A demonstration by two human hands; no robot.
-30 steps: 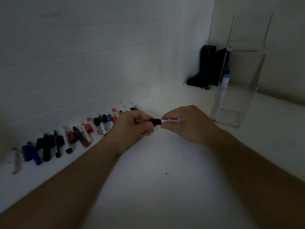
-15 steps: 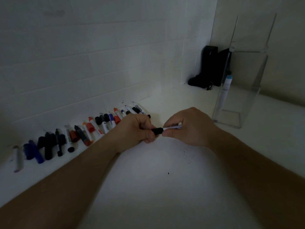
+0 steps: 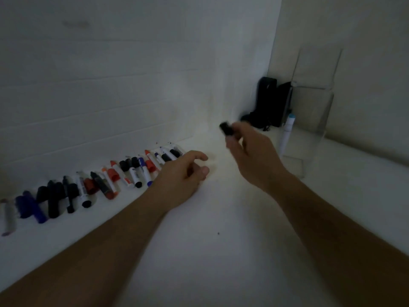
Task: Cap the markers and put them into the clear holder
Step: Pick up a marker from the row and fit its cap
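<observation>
My right hand is raised above the white table and grips a marker whose black cap sticks out past the fingers; the hand is motion-blurred. The clear holder stands to its right at the back, with one white marker with a light-blue cap leaning inside it. My left hand hovers low over the table with loosely curled fingers and holds nothing. A row of several black, red and blue markers and caps lies along the wall to the left.
A black object stands in the corner behind the holder. The white brick wall runs along the back and left. The white table spreads in front of my forearms.
My hands have separated. The right hand lifted the black-capped marker up and right toward the holder. The left hand let go and stayed low by the marker row.
</observation>
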